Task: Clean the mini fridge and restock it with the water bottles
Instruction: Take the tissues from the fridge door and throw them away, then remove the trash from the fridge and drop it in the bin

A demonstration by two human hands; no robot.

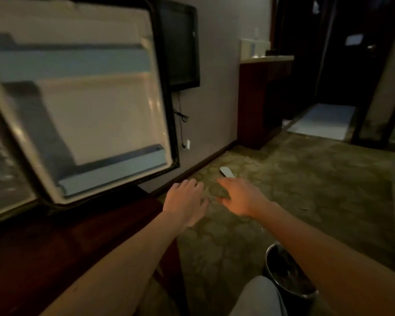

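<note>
The mini fridge door (pixel 84 106) is swung wide open at about 10 o'clock, most likely so someone can get inside to wipe it. Its white inner side faces us. The door looks tilted in this view, and its long shelf rails (pixel 114 172) run across it from side to side, with the low one slanting up to the right. The rails look bare. No water bottles show on the door, and the fridge's inside is off the left edge, blurry, so I cannot tell what is in there. The left hand (pixel 185 201) is near the middle, just below the door's bottom corner, palm down, fingers loosely spread, holding nothing. The right hand (pixel 238 197) is just beside it at about 3 o'clock, also open and empty. Both reach out over the carpet (pixel 306 190), maybe toward the small white thing (pixel 226 172) lying at 12 o'clock from the right hand. A dark bin (pixel 287 272) sits at 5 o'clock, handy for trash.
</note>
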